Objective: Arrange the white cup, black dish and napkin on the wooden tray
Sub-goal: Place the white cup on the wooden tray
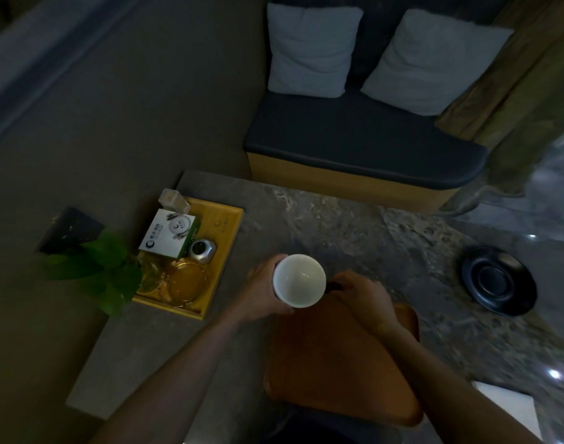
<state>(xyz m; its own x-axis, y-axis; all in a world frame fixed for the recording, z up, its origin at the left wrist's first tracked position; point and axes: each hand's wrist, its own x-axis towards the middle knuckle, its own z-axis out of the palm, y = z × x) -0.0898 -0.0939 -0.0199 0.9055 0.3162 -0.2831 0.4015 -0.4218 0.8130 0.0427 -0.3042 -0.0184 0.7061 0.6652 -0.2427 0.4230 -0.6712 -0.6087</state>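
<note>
The left hand wraps around the white cup, fingers curled on its left wall, mouth facing up and empty inside. The cup hovers over the far edge of the wooden tray, which lies at six o'clock on the stone table. The right hand is right beside the cup at its three o'clock, fingers drawn narrow around something small and dark at the cup's side; whether that is a handle, and whether the grip is closed on it, I cannot tell. The black dish sits alone out at three o'clock on the table, well apart from the tray and untouched. At nine o'clock a yellow tray carries a white and green box, a small silver tin and glass pieces, with green leaves spilling just beside it. At twelve o'clock, a bench with a dark cushion holds two pale pillows.
</note>
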